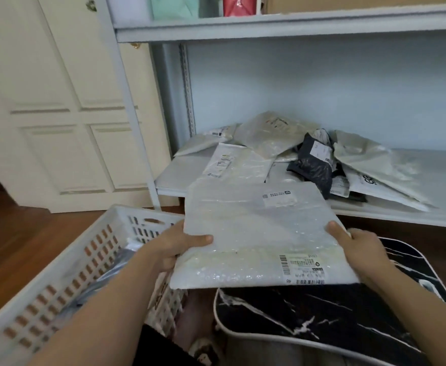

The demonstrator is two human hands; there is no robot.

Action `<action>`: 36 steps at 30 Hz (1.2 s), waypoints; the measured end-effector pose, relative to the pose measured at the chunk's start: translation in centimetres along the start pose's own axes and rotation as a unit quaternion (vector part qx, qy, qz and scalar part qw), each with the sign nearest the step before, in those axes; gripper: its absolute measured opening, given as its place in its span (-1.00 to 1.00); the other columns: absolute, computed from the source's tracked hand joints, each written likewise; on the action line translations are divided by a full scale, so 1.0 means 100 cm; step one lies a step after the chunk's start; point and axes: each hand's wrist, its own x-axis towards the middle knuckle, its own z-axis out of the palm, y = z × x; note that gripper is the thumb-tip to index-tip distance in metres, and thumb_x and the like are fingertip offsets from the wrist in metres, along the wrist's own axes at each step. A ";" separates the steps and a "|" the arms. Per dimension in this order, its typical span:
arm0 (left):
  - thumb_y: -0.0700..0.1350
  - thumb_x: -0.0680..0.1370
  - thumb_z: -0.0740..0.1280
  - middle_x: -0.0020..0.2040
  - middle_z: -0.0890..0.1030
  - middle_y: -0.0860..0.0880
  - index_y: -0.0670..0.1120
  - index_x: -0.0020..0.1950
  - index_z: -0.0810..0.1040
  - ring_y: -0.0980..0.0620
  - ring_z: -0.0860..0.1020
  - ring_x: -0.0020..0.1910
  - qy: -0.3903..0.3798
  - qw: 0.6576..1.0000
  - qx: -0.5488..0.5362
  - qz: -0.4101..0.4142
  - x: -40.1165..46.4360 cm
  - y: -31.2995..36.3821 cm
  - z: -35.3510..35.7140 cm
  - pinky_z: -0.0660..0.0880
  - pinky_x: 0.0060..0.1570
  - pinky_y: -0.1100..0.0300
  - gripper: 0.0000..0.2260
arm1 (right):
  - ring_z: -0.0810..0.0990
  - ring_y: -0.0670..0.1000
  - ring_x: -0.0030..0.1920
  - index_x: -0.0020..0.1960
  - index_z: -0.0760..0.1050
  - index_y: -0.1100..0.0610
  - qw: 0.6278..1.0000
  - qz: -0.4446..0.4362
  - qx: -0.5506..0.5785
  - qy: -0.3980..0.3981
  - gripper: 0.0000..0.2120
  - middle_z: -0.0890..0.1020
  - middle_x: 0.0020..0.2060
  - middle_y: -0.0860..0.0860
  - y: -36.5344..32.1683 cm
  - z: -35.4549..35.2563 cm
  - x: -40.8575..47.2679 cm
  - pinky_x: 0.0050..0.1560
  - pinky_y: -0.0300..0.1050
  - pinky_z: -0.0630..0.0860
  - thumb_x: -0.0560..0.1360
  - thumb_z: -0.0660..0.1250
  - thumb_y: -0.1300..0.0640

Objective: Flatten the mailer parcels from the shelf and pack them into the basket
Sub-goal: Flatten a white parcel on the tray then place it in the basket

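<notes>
Slippage looks the risk: left hand [175,248] and right hand [359,247] pinch the bubble mailer [256,228] by its side edges, midair between shelf [401,217] and basket [66,268], possibly still puffy, so it could sag free.

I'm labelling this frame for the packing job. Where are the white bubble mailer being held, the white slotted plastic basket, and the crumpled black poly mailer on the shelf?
white bubble mailer [253,231]: head view, middle of its top face.
white slotted plastic basket [66,262]: head view, left side wall.
crumpled black poly mailer [313,165]: head view, its wrinkled body.
</notes>
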 end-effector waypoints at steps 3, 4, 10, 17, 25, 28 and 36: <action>0.01 0.06 0.69 0.18 0.63 -0.13 -0.10 0.32 0.47 -0.16 0.61 0.15 0.071 0.996 0.031 0.047 -0.025 0.010 -0.038 0.51 0.15 -0.18 -0.13 | 0.44 0.08 -0.31 -0.29 0.42 0.18 0.998 -0.052 0.024 -0.026 -0.55 0.47 -0.38 0.06 -0.037 0.031 -0.003 -0.31 -0.11 0.30 0.53 0.22 -0.18; 0.04 0.07 0.68 0.16 0.64 -0.11 -0.09 0.31 0.48 -0.15 0.61 0.13 0.109 0.991 0.056 0.061 -0.035 0.014 -0.050 0.53 0.14 -0.17 -0.15 | 0.48 0.04 -0.24 -0.20 0.47 0.11 0.996 -0.057 0.051 -0.055 -0.61 0.50 -0.31 0.00 -0.050 0.043 -0.005 -0.22 -0.12 0.37 0.55 0.18 -0.19; -0.16 0.44 0.49 0.13 0.62 -0.07 -0.04 0.24 0.47 -0.11 0.59 0.07 0.337 0.936 0.096 0.039 -0.084 -0.006 -0.153 0.53 0.10 -0.07 -0.60 | 0.61 0.07 -0.17 -0.06 0.54 0.31 0.959 -0.074 0.073 -0.265 -0.76 0.65 -0.07 0.21 -0.110 0.125 -0.002 -0.15 -0.06 0.51 0.50 0.39 0.11; -0.33 0.46 0.39 0.23 0.52 -0.23 -0.22 0.32 0.43 -0.27 0.50 0.17 0.527 0.835 0.078 -0.137 -0.095 -0.074 -0.216 0.47 0.15 -0.06 -0.57 | 0.52 0.12 -0.16 -0.16 0.43 0.19 0.931 -0.235 -0.152 -0.236 -0.79 0.53 -0.24 0.06 -0.152 0.239 -0.023 -0.20 -0.04 0.38 0.56 0.27 0.07; -0.13 0.60 0.26 0.24 0.47 -0.26 -0.36 0.34 0.38 -0.20 0.47 0.24 0.498 0.791 0.103 -0.339 -0.074 -0.167 -0.223 0.43 0.16 0.03 -0.60 | 0.58 0.14 0.00 0.12 0.46 0.07 0.872 -0.301 -0.291 -0.254 -0.84 0.62 -0.03 0.06 -0.133 0.335 -0.020 -0.15 -0.07 0.45 0.60 0.19 0.05; -0.22 0.59 0.24 0.19 0.53 -0.28 -0.33 0.31 0.45 -0.22 0.53 0.21 0.483 0.789 0.127 -0.358 -0.066 -0.201 -0.229 0.52 -0.01 0.03 -0.68 | 0.56 0.09 -0.04 0.10 0.44 0.08 0.861 -0.279 -0.316 -0.284 -0.87 0.60 0.01 0.06 -0.120 0.363 -0.016 -0.16 -0.13 0.41 0.62 0.15 0.10; -0.16 0.66 0.02 0.41 0.41 -0.15 -0.16 0.49 0.24 -0.13 0.42 0.36 0.403 0.774 0.245 -0.422 -0.059 -0.268 -0.213 0.39 0.23 0.09 -0.61 | 0.51 0.05 0.15 0.22 0.40 -0.02 0.831 -0.317 -0.305 -0.340 -0.74 0.51 0.15 0.00 -0.096 0.416 -0.021 0.11 -0.09 0.55 0.59 0.22 0.25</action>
